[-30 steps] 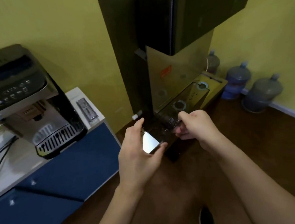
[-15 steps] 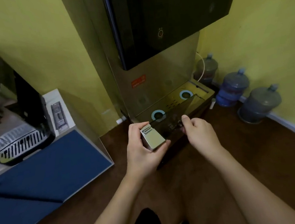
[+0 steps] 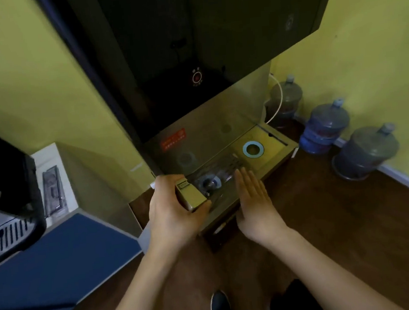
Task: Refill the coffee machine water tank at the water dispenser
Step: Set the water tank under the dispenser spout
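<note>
And the right hand [image 3: 254, 200] has let go since a moment ago: where its fingers were pinching the far side of the water tank [image 3: 207, 184], it now stands flat and spread, palm inward, just beside the tank's right wall, as if steadying or guiding rather than carrying. The tank itself has come down onto the drip tray [image 3: 267, 153] of the water dispenser [image 3: 214, 55], at the tray's left end, over the left of the two blue ring marks; the other blue ring [image 3: 253, 149] sits bare toward the tray's right end. The left hand [image 3: 173, 209] has its grip wrapped round the tank's near corner, thumb and fingers pressed on a boxy metallic-looking end piece [image 3: 191, 195], which catches the light like brushed steel. The tank body is clear, smoky plastic, so the slotted tray grille shows through it. I'd say it's placed there to line up under a spout, though no spout is visible from here, hidden beneath the glossy black upper cabinet with its small red-lit button [image 3: 196, 77]. Off to the left, the coffee machine [image 3: 7, 196] waits on the white desk's edge, and three blue-grey water bottles [image 3: 327, 125] stand along the yellow wall.
</note>
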